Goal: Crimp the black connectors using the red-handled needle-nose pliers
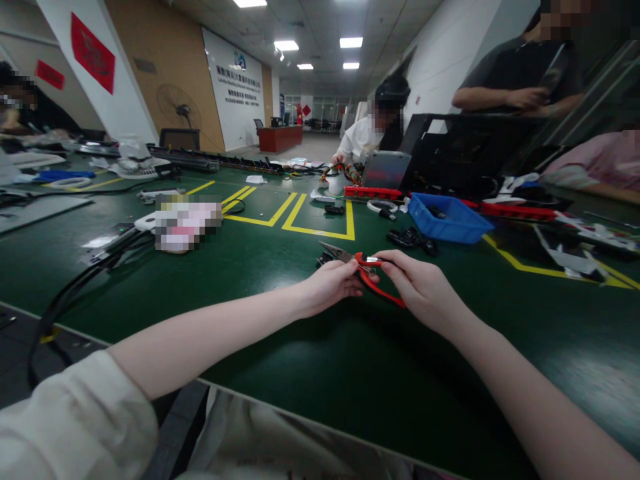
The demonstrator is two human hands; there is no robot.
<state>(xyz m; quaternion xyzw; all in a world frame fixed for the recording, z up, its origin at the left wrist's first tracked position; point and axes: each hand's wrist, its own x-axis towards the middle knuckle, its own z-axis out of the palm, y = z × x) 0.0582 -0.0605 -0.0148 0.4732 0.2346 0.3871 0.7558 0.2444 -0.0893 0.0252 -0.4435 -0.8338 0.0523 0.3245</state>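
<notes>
Above the green table (270, 347), a pair of long-nose pliers (373, 283) with red handles is held between both hands. My left hand (330, 287) pinches it near the pivot, thumb on top and fingers curled below. The metal jaws (336, 251) point up and to the left, past the left thumb. My right hand (420, 287) is closed at the upper handle, where a small dark part with a bright white patch shows by the fingertips. The lower red handle stands apart from the upper one. A dark object partly shows behind the jaws; its kind is unclear.
A blue bin (447, 219) with dark parts stands to the right, with black cables (413, 240) beside it. Toward the left lie a pink phone-like item (183, 230) and thick black cables (85, 283). Yellow tape (320, 233) marks the table. Several people are around it.
</notes>
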